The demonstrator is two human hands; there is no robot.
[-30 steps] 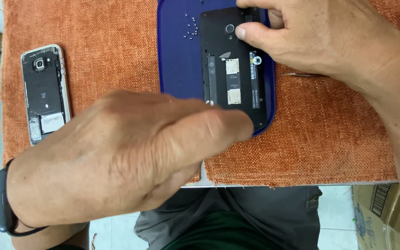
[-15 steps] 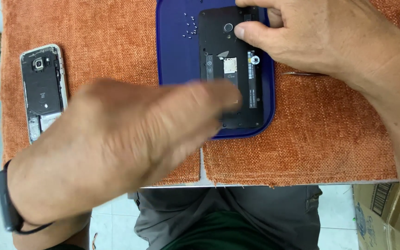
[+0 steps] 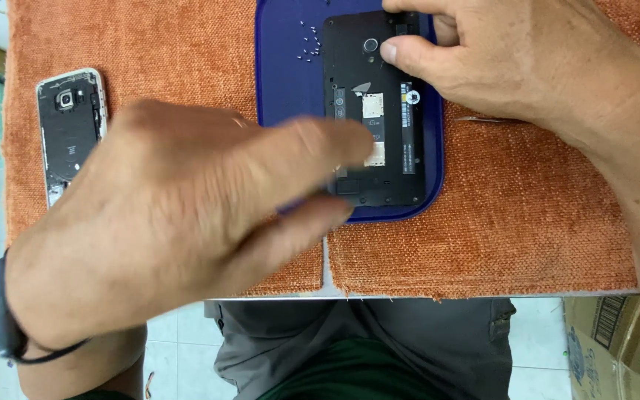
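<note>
In the head view, an opened black phone (image 3: 375, 111) is seen lying on a blue tray (image 3: 290, 74), pinned at its top by the right hand (image 3: 512, 59); the left hand (image 3: 187, 215) is spread loosely over its lower edge. It is judged light, rigid and fragile, best gripped by its side edges

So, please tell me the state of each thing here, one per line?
Black phone: back cover off, lying in blue tray.
Right hand: pinching the phone's top end.
Left hand: blurred, fingers at the phone's lower end.
Silver-rimmed phone: opened, untouched on orange cloth.
Tiny screws: loose in tray.
</note>
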